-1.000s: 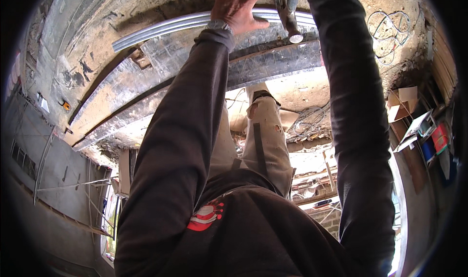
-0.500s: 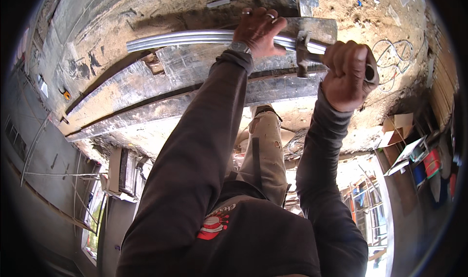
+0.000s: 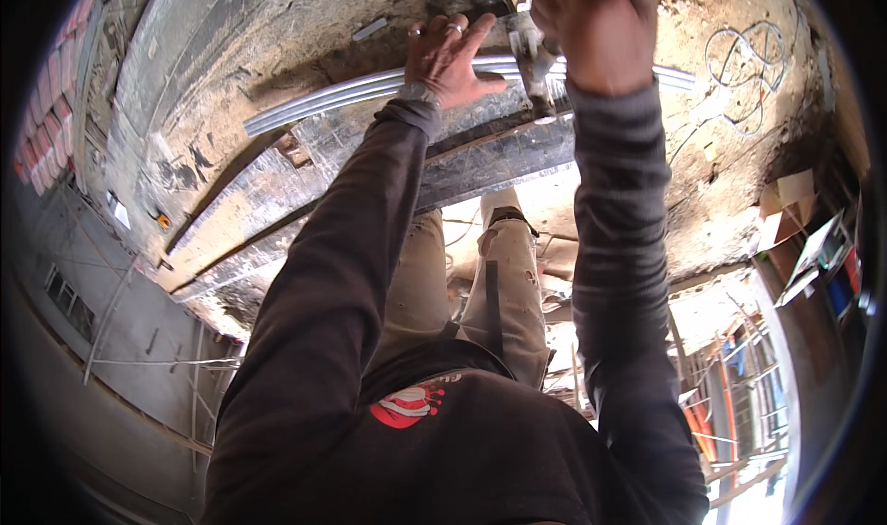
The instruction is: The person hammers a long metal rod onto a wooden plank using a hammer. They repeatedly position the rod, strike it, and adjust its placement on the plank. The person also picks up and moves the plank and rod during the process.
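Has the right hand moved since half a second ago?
Yes: judged against the looped cable lying at the picture's right, the right hand has shifted left and up the picture.

Scuffed plank (image 3: 333, 139): silvery metal strips (image 3: 323, 102) lengthwise by far edge. Dirt ground (image 3: 693, 202): looped cable (image 3: 750, 74) off plank's right end, small pale bar (image 3: 370, 29) beyond far edge.

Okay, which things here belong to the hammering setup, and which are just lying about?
In use:
hammer, in the right hand
metal bars, under the left hand
boards, alongside the bars, probably

Lying about, it seems:
cable, loosely looped, right
cardboard box, right
small orange thing, left
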{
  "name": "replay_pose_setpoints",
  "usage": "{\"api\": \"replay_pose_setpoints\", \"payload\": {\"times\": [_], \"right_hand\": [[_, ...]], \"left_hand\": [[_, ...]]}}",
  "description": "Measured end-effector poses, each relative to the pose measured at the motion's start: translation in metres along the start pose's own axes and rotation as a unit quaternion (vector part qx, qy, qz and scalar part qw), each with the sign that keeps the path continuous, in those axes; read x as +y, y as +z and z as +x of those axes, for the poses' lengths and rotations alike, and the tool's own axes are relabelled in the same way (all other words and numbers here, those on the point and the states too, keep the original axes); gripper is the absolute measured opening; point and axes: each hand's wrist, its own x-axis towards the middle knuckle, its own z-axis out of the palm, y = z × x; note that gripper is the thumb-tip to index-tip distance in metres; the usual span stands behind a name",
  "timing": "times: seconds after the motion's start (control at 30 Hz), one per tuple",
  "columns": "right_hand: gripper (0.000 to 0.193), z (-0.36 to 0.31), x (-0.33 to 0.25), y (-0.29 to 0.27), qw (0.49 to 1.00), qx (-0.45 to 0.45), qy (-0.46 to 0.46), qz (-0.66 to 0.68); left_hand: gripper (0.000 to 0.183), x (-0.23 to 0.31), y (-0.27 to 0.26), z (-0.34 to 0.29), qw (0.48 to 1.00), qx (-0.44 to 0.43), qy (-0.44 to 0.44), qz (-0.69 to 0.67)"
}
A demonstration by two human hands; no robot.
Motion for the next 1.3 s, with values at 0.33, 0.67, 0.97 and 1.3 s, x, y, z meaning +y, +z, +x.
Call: {"api": "replay_pose_setpoints", "payload": {"times": [0.33, 0.67, 0.97, 1.3], "right_hand": [[0.024, 0.048, 0.002, -0.020, 0.760, 0.042, -0.393, -0.515], [0.051, -0.052, -0.004, 0.008, 0.989, 0.083, -0.098, 0.074], [0.022, -0.090, 0.016, -0.001, 0.975, 0.079, -0.209, -0.004], [0.035, -0.182, 0.049, -0.035, 0.982, 0.041, -0.177, -0.047]], "left_hand": [[0.086, -0.009, 0.013, 0.008, 0.996, 0.063, 0.066, 0.000], [0.084, -0.002, -0.005, 0.011, 0.996, 0.041, 0.077, 0.005], [0.088, -0.013, 0.008, 0.007, 0.989, 0.046, 0.140, 0.000], [0.090, -0.012, 0.011, 0.006, 0.989, 0.101, 0.112, 0.001]]}}
